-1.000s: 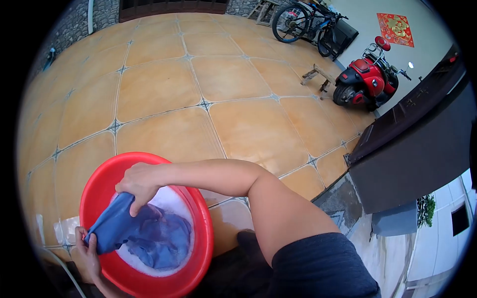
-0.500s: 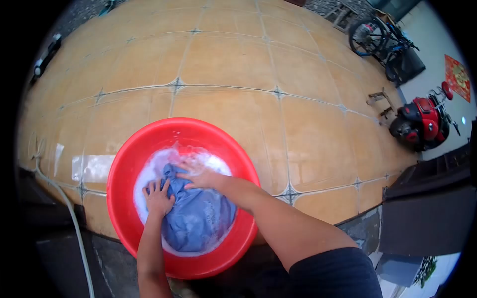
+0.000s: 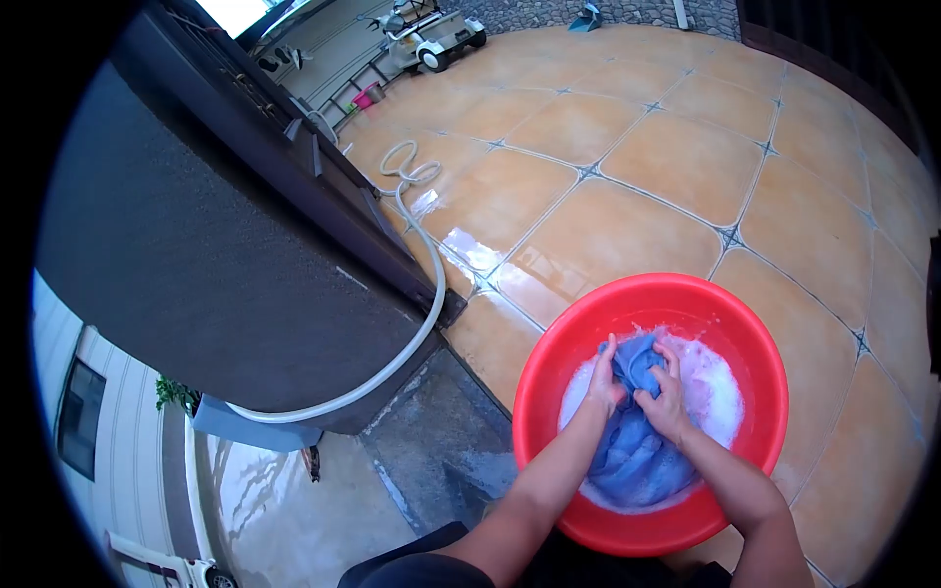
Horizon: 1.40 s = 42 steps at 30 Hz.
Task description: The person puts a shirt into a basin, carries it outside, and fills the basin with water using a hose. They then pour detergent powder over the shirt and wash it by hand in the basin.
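A red plastic basin (image 3: 537,392) stands on the floor in front of me, with soapy water and white suds (image 3: 714,384) in it. Bunched blue cloth (image 3: 632,461), wet and folded, lies in the water; what kind of item it is I cannot make out. My left hand (image 3: 606,380) grips the cloth's upper part from the left. From the right, my right hand (image 3: 667,397) has its fingers curled round the same raised bunch. The lower part of the cloth stays in the suds.
A pale hose (image 3: 431,250) curls over the tiled floor (image 3: 676,162) and a dark wall (image 3: 225,235) on the left. A white cart (image 3: 431,39), a pink bucket (image 3: 367,96) and a blue dustpan (image 3: 585,20) stand farther back. A potted plant (image 3: 176,394) is at lower left.
The view has swung left, so the basin now appears farther right. Both hands, earlier spread flat on the cloth, have come together and gathered up a bunch of it.
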Each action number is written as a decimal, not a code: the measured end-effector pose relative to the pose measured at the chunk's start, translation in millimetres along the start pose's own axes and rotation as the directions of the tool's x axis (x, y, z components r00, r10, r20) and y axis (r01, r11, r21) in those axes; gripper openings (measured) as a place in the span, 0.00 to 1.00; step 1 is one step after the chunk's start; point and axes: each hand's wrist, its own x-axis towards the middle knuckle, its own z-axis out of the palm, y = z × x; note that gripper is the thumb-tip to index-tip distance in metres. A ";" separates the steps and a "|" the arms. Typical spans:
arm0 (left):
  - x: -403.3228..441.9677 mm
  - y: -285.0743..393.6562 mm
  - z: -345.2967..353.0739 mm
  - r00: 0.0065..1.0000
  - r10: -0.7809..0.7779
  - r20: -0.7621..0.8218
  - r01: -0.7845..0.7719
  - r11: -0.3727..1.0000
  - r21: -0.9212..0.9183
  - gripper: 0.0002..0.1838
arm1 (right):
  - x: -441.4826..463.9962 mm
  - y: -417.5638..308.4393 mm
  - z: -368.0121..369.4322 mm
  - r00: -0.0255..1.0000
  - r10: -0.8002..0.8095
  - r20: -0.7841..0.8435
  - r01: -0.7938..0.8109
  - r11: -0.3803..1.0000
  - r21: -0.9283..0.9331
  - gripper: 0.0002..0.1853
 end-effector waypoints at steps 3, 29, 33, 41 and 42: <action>53.3 -40.0 -69.9 0.705 -0.192 0.683 0.276 0.961 -0.014 0.31 | -23.3 -43.8 17.1 0.994 -0.077 0.075 0.085 0.989 -0.119 0.14; -57.5 -41.7 71.8 0.947 -0.196 0.256 0.150 0.971 0.186 0.21 | 67.6 -18.3 -39.2 0.940 0.145 -0.310 -0.249 0.912 -0.326 0.21; -77.7 -12.1 89.4 0.877 -0.348 0.333 0.122 0.830 0.545 0.23 | 66.4 -6.9 -57.2 0.983 0.180 0.019 -0.181 0.974 0.133 0.23; -107.3 48.5 127.5 0.945 0.056 0.323 -0.249 0.765 0.593 0.13 | -9.4 3.2 -82.0 0.730 0.232 0.642 -0.418 0.896 0.151 0.38; -105.9 61.0 123.0 0.950 0.062 0.308 -0.242 0.768 0.593 0.13 | -18.1 8.1 -87.5 0.624 0.320 0.713 -0.453 0.891 -0.003 0.38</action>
